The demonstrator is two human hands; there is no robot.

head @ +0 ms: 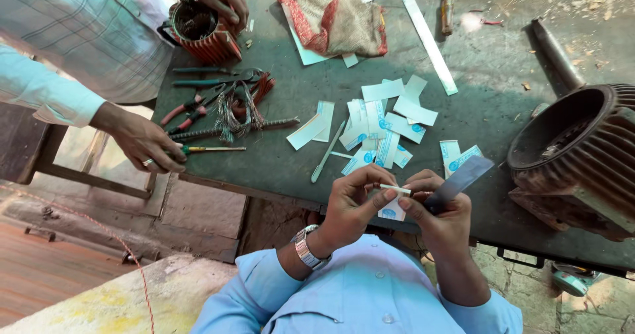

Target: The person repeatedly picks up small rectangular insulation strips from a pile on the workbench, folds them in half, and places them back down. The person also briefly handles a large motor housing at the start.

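My left hand [357, 198] and my right hand [440, 211] meet over the near edge of the dark green workbench [489, 76]. Together they pinch a small folded strip of white paper [395, 190]. My right hand also grips a flat dark blade-like strip [463, 177] that points up to the right. A white and blue paper slip [393, 211] shows just below my fingers. A pile of similar cut paper slips [383, 125] lies on the bench right beyond my hands. On my left wrist sits a metal watch [307, 247].
A large rusty motor housing [579, 155] stands at the right. Another person at the left holds a small ribbed stator [202, 30] and rests a hand [149, 145] by a screwdriver [211, 149], pliers [192, 109] and wire scraps. A cloth [334, 13] lies at the back.
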